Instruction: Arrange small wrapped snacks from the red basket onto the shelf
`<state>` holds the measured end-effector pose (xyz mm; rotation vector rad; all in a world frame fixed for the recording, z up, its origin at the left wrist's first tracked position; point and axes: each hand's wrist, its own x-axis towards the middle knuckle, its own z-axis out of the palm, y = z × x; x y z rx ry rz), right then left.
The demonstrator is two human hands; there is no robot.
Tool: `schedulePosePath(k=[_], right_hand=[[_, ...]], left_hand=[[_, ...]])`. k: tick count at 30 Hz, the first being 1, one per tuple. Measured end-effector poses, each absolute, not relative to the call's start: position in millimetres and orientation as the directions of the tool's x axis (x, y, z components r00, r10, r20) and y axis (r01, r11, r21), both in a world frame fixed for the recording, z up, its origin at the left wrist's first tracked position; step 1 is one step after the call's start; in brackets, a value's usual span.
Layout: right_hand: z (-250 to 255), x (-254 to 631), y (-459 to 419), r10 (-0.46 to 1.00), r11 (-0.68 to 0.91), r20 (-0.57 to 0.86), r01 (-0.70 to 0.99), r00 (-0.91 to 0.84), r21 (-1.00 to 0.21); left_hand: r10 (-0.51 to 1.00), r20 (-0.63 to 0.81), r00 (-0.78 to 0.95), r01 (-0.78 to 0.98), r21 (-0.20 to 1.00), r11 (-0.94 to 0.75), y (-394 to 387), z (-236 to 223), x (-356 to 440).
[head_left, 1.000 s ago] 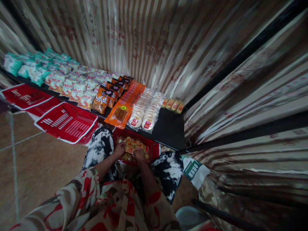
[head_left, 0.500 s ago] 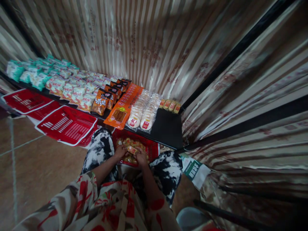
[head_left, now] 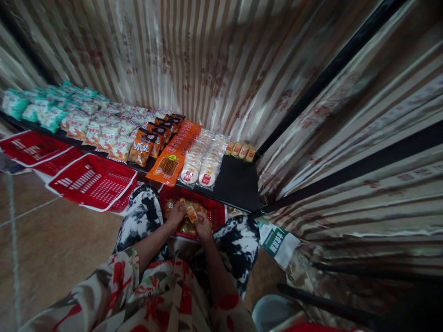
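Observation:
Between my knees, a red basket (head_left: pixel 218 213) holds many small snack cakes in clear wrappers with yellow and red labels. One wrapped snack cake (head_left: pixel 191 213) is tilted between my hands, above the others. My right hand (head_left: pixel 203 227) has its fingers closed on the cake's lower right end. On the other side, my left hand (head_left: pixel 177 214) has curled fingers at the basket's contents, close to another small wrapped cake (head_left: pixel 182 202); its exact grip is small and partly hidden. Similar wrapped cakes (head_left: pixel 240 151) stand in a short row at the shelf's back right corner.
The black shelf (head_left: pixel 238 180) bears white round crackers (head_left: pixel 198 166), an orange packet (head_left: pixel 169 161), brown bags (head_left: pixel 141 146), white bags (head_left: pixel 104 133) and teal bags (head_left: pixel 50 108). Red baskets (head_left: pixel 93 180) stand at left. Black poles (head_left: pixel 332 76) and a striped curtain (head_left: pixel 194 60) border the shelf.
The wrapped cake between my hands has turned from nearly level to a steeper tilt. My left hand has shifted slightly up and away from it. The whole view has moved a little.

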<state>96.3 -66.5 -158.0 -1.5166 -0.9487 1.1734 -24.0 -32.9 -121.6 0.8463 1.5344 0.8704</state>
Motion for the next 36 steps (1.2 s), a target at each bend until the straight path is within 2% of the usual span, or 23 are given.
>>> schedulePosePath(k=[3, 6, 23, 30, 36], right_hand=[[-156.3, 97.3, -68.0, 0.916, -0.288, -0.275, 0.004, 0.291, -0.957], [-151.0, 97.5, -70.3, 0.901, -0.306, -0.294, -0.012, 0.319, -0.952], [-123.8, 98.3, -83.3, 0.926, -0.108, -0.115, -0.041, 0.36, -0.993], [-109.6, 101.0, -85.5, 0.916, -0.081, -0.058, 0.039, 0.397, -0.996], [-94.3, 103.4, -90.1, 0.87, -0.068, -0.016, 0.087, 0.493, -0.994]], left_hand=[[0.863, -0.496, -0.096, -0.079, 0.868, 0.49, -32.7, -120.9, -20.3], [0.878, -0.474, -0.06, -0.099, 0.879, 0.467, -33.1, -116.4, -17.5], [0.952, -0.299, 0.069, 0.177, 0.943, 0.283, -36.5, -74.9, -2.7], [0.99, -0.134, 0.05, 0.418, 0.903, 0.102, -39.0, -50.1, 5.4], [0.988, -0.104, 0.115, 0.323, 0.944, 0.061, -43.8, -23.1, 13.6]])
